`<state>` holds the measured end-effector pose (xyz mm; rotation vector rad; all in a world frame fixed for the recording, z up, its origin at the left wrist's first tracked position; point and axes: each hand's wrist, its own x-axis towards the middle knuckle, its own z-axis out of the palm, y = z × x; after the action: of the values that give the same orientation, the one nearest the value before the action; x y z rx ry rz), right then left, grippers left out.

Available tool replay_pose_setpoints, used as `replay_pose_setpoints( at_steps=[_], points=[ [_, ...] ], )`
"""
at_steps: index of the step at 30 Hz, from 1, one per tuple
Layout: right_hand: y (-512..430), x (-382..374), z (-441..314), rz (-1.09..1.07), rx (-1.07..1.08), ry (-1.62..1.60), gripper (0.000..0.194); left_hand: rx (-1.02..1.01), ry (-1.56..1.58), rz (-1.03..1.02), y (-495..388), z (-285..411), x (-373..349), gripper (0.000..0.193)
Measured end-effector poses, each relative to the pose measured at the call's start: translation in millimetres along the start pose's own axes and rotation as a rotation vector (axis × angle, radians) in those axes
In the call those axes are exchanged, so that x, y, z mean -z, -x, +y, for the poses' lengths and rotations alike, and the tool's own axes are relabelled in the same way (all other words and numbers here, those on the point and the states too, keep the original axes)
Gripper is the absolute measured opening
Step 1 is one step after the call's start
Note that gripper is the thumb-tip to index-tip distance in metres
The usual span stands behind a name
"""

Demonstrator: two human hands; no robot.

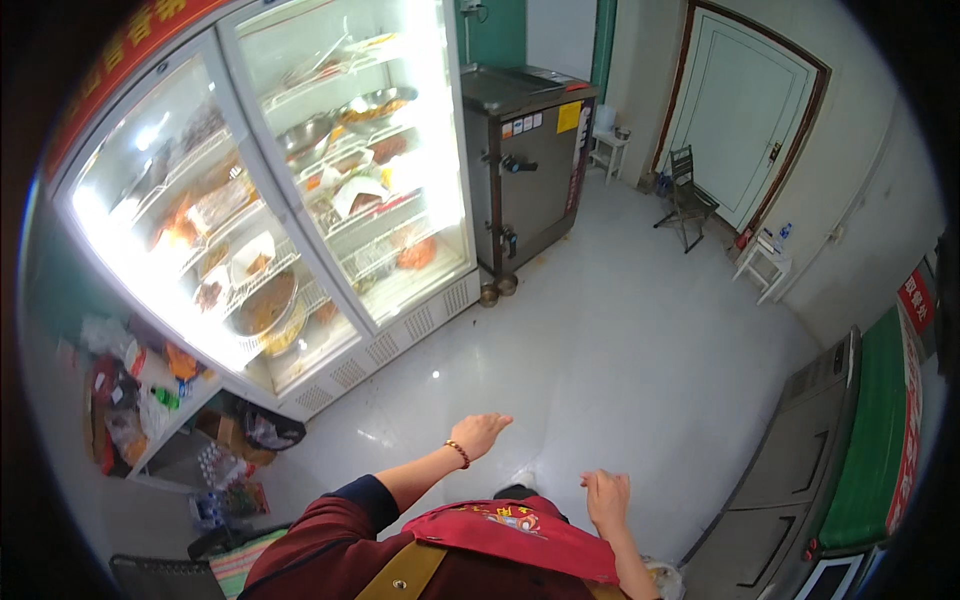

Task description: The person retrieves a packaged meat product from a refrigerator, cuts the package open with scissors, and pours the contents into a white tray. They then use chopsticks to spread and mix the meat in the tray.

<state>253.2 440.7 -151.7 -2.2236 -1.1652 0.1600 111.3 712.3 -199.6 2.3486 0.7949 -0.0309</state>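
Observation:
My left hand [480, 437] hangs over the grey floor [600, 360], in front of my body, with a beaded bracelet [458, 453] on its wrist. Nothing shows in it, and its fingers point forward. To the right, my right hand [606, 496] is also empty, its fingers loosely bent. A red apron [517, 534] covers my front between the two hands, and part of a shoe [525, 480] shows beyond it. Neither hand touches anything. Ahead on the left stands a lit glass-door refrigerator [375, 337], both doors closed, with bowls and food on wire shelves.
A metal steaming cabinet [525, 187] stands beside the refrigerator. Further back are a folding chair [686, 199], a white stool [765, 259] and a closed door [742, 105]. A cluttered shelf [176, 427] is at left. Grey drawers [776, 480] line the right.

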Motion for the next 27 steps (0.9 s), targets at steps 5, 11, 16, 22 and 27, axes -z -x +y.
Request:
replay_pose_setpoints(
  at_steps=[5,11,16,22,27],
  points=[
    [-199.3,-1.8,-34.3,-0.036,0.358,0.021,0.014,-0.039,-0.023,0.076,-103.8,-16.3,49.8,0.041],
    [-388.7,-46.7,-85.3,-0.131,0.696,-0.298,0.011,-0.381,0.348,0.191,-268.8,-42.4,58.0,0.034],
    [-512.3,-38.2,-66.1,-0.249,0.702,-0.267,0.014,-0.459,0.515,0.077,-402.2,-9.6,130.9,0.041],
    [-645.1,-1.3,-47.5,-0.168,0.622,-0.179,0.013,-0.572,0.696,-0.104,-555.0,24.7,170.9,0.042],
    [-751.9,-5.6,38.8,-0.141,0.735,-0.143,0.017,-0.745,0.503,0.039,-687.4,54.5,177.3,0.033]
  ],
)
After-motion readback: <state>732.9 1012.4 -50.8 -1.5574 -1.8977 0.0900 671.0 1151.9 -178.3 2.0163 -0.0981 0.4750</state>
